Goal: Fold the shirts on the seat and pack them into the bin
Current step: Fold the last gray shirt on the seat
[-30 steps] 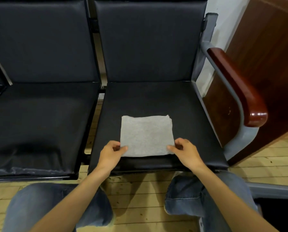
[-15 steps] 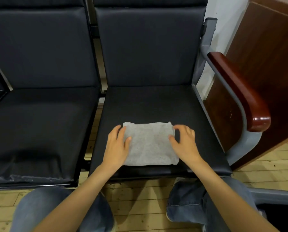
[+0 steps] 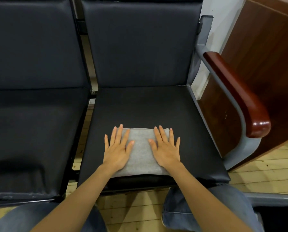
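1. Knees in blue jeans nearest, above a wooden floor.
2. Left hand and right hand flat on the folded grey shirt, palms down, fingers spread apart, gripping nothing.
3. Shirt at the front edge of the black seat.
4. Farther right, a brown armrest.

Folded shirt lies near the seat's front edge; armrest to its right.
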Action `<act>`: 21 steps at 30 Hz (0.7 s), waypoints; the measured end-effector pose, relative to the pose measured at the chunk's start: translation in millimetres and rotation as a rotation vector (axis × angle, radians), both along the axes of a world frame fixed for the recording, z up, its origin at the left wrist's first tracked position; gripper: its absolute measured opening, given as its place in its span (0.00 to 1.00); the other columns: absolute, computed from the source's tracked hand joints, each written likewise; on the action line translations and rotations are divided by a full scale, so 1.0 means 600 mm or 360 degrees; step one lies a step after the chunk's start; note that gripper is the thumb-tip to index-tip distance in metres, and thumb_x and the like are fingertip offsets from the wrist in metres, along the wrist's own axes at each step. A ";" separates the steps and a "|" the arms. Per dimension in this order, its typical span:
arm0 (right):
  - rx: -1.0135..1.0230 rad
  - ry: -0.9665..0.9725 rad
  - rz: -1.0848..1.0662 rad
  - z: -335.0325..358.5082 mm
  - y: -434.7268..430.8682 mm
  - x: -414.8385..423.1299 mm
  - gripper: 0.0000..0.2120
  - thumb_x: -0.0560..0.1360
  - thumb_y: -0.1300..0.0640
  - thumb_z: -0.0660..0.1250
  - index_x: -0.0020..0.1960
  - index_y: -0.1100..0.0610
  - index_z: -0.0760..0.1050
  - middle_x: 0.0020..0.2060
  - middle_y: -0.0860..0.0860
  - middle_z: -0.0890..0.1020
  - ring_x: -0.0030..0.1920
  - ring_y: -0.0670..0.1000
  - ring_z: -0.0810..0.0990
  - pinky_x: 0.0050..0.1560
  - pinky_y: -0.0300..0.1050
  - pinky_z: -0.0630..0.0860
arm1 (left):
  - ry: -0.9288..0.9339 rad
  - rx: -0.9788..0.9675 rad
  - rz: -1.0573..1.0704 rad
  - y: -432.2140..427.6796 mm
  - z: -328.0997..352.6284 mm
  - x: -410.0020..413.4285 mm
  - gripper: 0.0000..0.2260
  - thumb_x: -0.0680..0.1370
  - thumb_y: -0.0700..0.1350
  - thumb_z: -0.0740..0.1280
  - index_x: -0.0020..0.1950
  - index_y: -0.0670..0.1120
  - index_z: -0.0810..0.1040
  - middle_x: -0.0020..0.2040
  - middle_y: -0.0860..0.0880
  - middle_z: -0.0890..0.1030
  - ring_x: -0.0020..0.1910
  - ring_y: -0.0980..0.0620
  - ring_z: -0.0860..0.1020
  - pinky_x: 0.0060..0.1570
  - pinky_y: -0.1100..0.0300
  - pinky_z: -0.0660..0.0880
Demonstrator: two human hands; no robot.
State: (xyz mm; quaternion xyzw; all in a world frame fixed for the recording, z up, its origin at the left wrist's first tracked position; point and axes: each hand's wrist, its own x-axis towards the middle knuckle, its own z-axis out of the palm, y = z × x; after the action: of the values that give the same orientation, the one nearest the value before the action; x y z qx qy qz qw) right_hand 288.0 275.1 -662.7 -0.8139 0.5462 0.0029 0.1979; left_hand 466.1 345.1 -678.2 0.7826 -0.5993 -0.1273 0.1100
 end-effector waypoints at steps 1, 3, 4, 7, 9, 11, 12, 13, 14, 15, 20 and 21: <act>-0.0037 -0.0085 -0.0069 -0.002 0.001 -0.002 0.29 0.81 0.40 0.41 0.78 0.48 0.38 0.77 0.45 0.40 0.76 0.53 0.36 0.74 0.59 0.37 | 0.0047 -0.0175 0.0132 0.004 0.000 -0.001 0.29 0.81 0.61 0.44 0.78 0.50 0.45 0.78 0.49 0.42 0.77 0.49 0.41 0.72 0.49 0.35; -0.0200 -0.0265 -0.0377 -0.004 0.003 -0.008 0.31 0.81 0.42 0.48 0.78 0.56 0.46 0.78 0.52 0.48 0.77 0.55 0.46 0.75 0.55 0.45 | 0.0093 -0.0418 0.0485 0.010 0.003 -0.006 0.25 0.81 0.53 0.57 0.74 0.41 0.61 0.74 0.41 0.59 0.73 0.42 0.56 0.72 0.47 0.49; -0.0279 -0.0284 -0.0555 -0.006 0.003 -0.011 0.30 0.81 0.43 0.52 0.76 0.60 0.53 0.76 0.56 0.55 0.74 0.57 0.54 0.73 0.53 0.50 | 0.0109 -0.0385 0.0637 0.014 0.005 -0.008 0.23 0.80 0.53 0.59 0.69 0.40 0.66 0.69 0.40 0.64 0.69 0.41 0.60 0.69 0.46 0.53; -0.0236 -0.0126 -0.0788 0.000 0.007 -0.009 0.25 0.80 0.42 0.56 0.66 0.61 0.65 0.66 0.58 0.65 0.66 0.58 0.62 0.65 0.51 0.58 | 0.0202 -0.0054 0.0819 0.020 0.016 -0.016 0.21 0.79 0.58 0.60 0.61 0.42 0.72 0.64 0.42 0.66 0.63 0.41 0.62 0.64 0.49 0.56; -0.0149 -0.0104 -0.0758 0.006 0.014 -0.008 0.24 0.80 0.43 0.56 0.66 0.60 0.66 0.66 0.56 0.65 0.65 0.57 0.63 0.65 0.50 0.59 | 0.0267 0.0090 0.0789 0.021 0.027 -0.013 0.20 0.79 0.59 0.60 0.57 0.43 0.75 0.63 0.43 0.67 0.63 0.41 0.63 0.64 0.49 0.57; -0.0110 -0.0259 -0.0741 0.020 0.022 -0.015 0.21 0.80 0.46 0.58 0.65 0.60 0.66 0.63 0.56 0.68 0.64 0.57 0.65 0.63 0.50 0.62 | 0.0439 0.0046 0.0707 0.026 0.041 -0.007 0.16 0.79 0.57 0.61 0.49 0.44 0.74 0.53 0.45 0.74 0.59 0.43 0.70 0.60 0.49 0.62; -0.0067 -0.0439 -0.0741 0.032 0.025 -0.023 0.17 0.80 0.48 0.59 0.62 0.60 0.67 0.61 0.56 0.71 0.62 0.57 0.68 0.61 0.51 0.65 | 0.0604 -0.0036 0.0655 0.030 0.053 -0.006 0.14 0.79 0.56 0.61 0.45 0.45 0.71 0.46 0.46 0.76 0.53 0.43 0.74 0.55 0.49 0.66; 0.0001 -0.0674 -0.0743 0.050 0.030 -0.031 0.14 0.80 0.50 0.59 0.59 0.59 0.67 0.57 0.56 0.74 0.59 0.57 0.72 0.57 0.52 0.69 | 0.0781 -0.0114 0.0602 0.035 0.070 -0.010 0.13 0.79 0.54 0.62 0.43 0.46 0.67 0.41 0.47 0.75 0.46 0.44 0.76 0.47 0.50 0.69; 0.0059 -0.0904 -0.0738 0.072 0.035 -0.042 0.11 0.81 0.51 0.59 0.56 0.58 0.65 0.53 0.56 0.76 0.53 0.57 0.76 0.51 0.53 0.72 | 0.0915 -0.0182 0.0543 0.038 0.090 -0.017 0.13 0.80 0.53 0.62 0.42 0.47 0.65 0.39 0.47 0.74 0.41 0.46 0.76 0.40 0.52 0.70; 0.0064 -0.1064 -0.0724 0.095 0.041 -0.055 0.10 0.80 0.51 0.60 0.54 0.57 0.63 0.49 0.55 0.77 0.48 0.57 0.78 0.44 0.53 0.74 | 0.0982 -0.0232 0.0480 0.040 0.114 -0.028 0.13 0.80 0.52 0.62 0.43 0.47 0.64 0.39 0.47 0.74 0.38 0.48 0.75 0.36 0.53 0.69; -0.0277 -0.1350 -0.0767 0.199 0.067 -0.160 0.12 0.79 0.53 0.63 0.52 0.59 0.61 0.36 0.47 0.71 0.35 0.48 0.72 0.32 0.41 0.66 | 0.1114 -0.0263 0.0172 0.019 0.226 -0.110 0.12 0.81 0.51 0.61 0.55 0.44 0.65 0.46 0.50 0.74 0.42 0.55 0.75 0.35 0.62 0.71; -0.0330 -0.1405 -0.0807 0.213 0.071 -0.190 0.13 0.79 0.54 0.64 0.52 0.58 0.61 0.37 0.47 0.71 0.36 0.48 0.72 0.32 0.39 0.66 | 0.1129 -0.0227 0.0118 0.010 0.242 -0.132 0.11 0.81 0.49 0.61 0.57 0.44 0.64 0.47 0.50 0.74 0.44 0.54 0.75 0.38 0.59 0.73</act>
State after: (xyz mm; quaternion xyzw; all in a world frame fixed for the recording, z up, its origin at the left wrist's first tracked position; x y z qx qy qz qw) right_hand 173.7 317.8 -534.9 -0.5951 0.5880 -0.4430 0.3223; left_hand 387.0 351.0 -533.3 0.7013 -0.5023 -0.3447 0.3701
